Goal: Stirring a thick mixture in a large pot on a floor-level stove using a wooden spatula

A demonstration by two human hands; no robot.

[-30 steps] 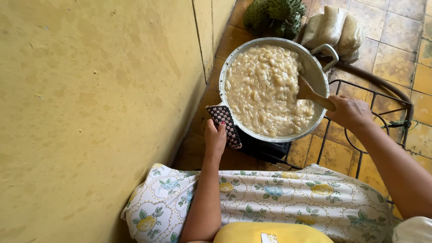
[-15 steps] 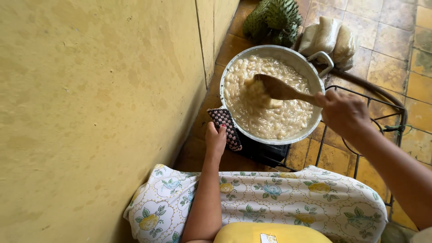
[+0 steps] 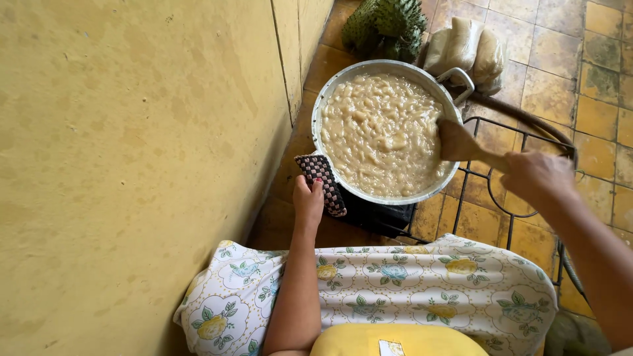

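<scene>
A wide metal pot [image 3: 328,104] full of thick, lumpy beige mixture [image 3: 381,132] sits on a low black burner stand [image 3: 511,173] on the tiled floor. My right hand [image 3: 535,175] grips a wooden spoon [image 3: 465,146] whose blade rests at the pot's right rim, in the mixture's edge. My left hand [image 3: 308,202] presses a checkered pot holder [image 3: 323,179] against the pot's near-left handle. My flowered apron [image 3: 395,290] fills the bottom of the view.
A yellow wall [image 3: 132,165] runs close along the left. Spiky green fruits [image 3: 386,25] and tied bags of pale powder [image 3: 467,45] lie on the floor behind the pot. A dark hose [image 3: 527,118] curves past the stand on the right.
The spoon has swept from the middle of the mixture to the pot's right rim, and my right hand moved right and down. My left hand stays on the pot holder.
</scene>
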